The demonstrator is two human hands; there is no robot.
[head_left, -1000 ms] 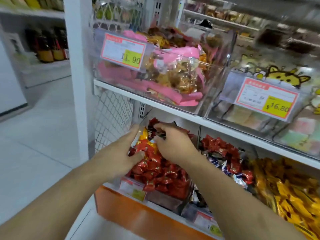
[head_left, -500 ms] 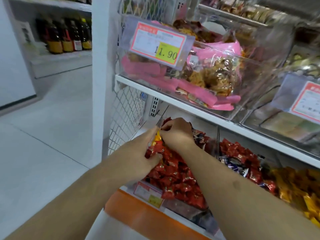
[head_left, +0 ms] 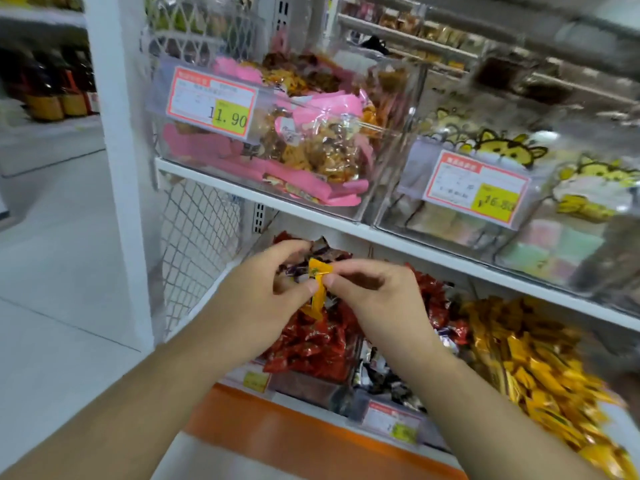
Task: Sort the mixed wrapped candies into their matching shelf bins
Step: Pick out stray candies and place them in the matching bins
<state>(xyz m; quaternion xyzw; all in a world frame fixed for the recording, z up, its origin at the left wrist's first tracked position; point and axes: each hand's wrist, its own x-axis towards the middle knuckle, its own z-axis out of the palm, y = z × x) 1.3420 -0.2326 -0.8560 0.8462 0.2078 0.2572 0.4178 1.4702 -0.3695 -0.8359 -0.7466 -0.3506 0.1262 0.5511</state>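
Right now both hands pinch 1 yellow candy (head_left: 318, 287): left hand (head_left: 263, 299) holds it at thumb and fingertip, right hand (head_left: 377, 299) nips the upper end. It hangs above the red candy bin (head_left: 311, 344), well apart from the yellow candy bin (head_left: 533, 362) on the same shelf. Likely very light, crinkly film wrapper, a bit slippery, soft enough to bend. Best held across the body, not the twisted wrapper tail. Edges blurred.
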